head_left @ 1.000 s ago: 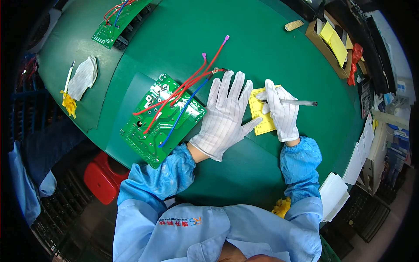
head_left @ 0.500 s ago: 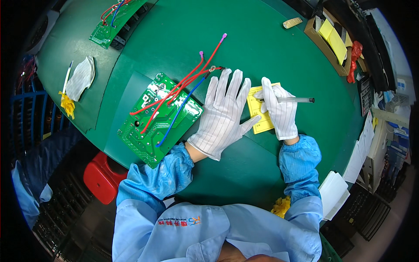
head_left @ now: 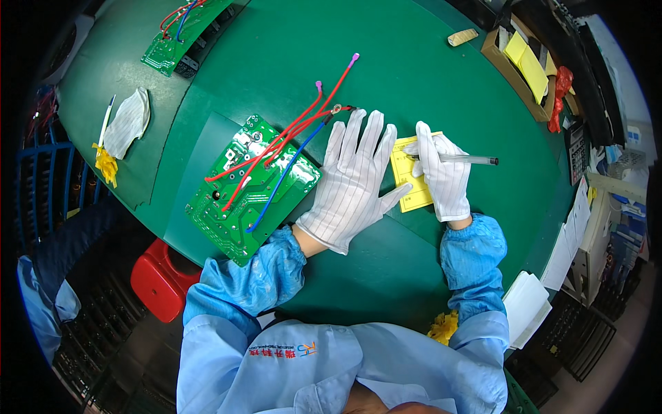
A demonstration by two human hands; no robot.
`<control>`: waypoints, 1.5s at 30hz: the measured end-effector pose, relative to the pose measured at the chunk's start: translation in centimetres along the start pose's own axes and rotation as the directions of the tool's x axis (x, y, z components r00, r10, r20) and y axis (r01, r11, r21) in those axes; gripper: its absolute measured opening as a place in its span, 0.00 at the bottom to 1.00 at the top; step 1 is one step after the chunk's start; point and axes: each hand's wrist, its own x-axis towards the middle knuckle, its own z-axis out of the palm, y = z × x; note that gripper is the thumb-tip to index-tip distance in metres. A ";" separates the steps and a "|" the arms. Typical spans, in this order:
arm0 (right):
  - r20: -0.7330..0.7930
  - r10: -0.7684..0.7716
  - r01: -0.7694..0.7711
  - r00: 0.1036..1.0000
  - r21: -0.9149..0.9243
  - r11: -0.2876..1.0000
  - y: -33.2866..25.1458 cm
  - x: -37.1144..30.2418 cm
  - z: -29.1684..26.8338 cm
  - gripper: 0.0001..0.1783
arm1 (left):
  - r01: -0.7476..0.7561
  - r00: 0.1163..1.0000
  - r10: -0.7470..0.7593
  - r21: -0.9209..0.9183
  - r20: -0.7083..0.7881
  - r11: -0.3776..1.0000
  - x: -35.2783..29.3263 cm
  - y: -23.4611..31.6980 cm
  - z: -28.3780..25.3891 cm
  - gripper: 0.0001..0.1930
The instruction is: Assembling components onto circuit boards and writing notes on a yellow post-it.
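White-gloved right hand (head_left: 447, 183) grips one pen (head_left: 477, 160) over one yellow slip (head_left: 415, 201); left hand (head_left: 350, 186) lies flat, outspread.

Pen (head_left: 476, 161): part of barrel hidden inside grip of right hand (head_left: 445, 179); tip too small to tell whether touching slip (head_left: 412, 200). Slip's right part covered by same hand; its print too small to read. Left of grip, left hand (head_left: 350, 183): palm hidden; cannot tell whether thumb touches slip. Farther left, board (head_left: 276, 200): underside hidden. Beyond it, second board (head_left: 164, 55): cut off by upper edge. Right of grip, calculator (head_left: 577, 148): keys too small to tell.
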 end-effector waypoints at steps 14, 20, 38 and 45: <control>-0.061 -0.032 0.033 0.998 0.001 0.999 -0.1 0.3 -0.2 0.29 | 0.005 1.000 -0.005 -0.010 -0.003 1.000 0.1 0.0 -0.1 0.44; -0.048 -0.023 0.023 0.999 -0.010 1.000 0.0 0.2 0.0 0.27 | 0.000 1.000 0.000 -0.018 -0.013 1.000 0.0 0.1 -0.1 0.45; -0.055 0.027 -0.033 0.998 -0.101 0.994 0.1 -0.2 -0.2 0.30 | 0.001 1.000 -0.001 -0.017 -0.026 1.000 0.0 0.0 0.1 0.45; -0.019 0.065 -0.066 0.998 -0.083 0.994 0.5 -0.5 -0.1 0.31 | -0.004 1.000 0.004 -0.019 -0.022 1.000 0.1 0.0 -0.1 0.45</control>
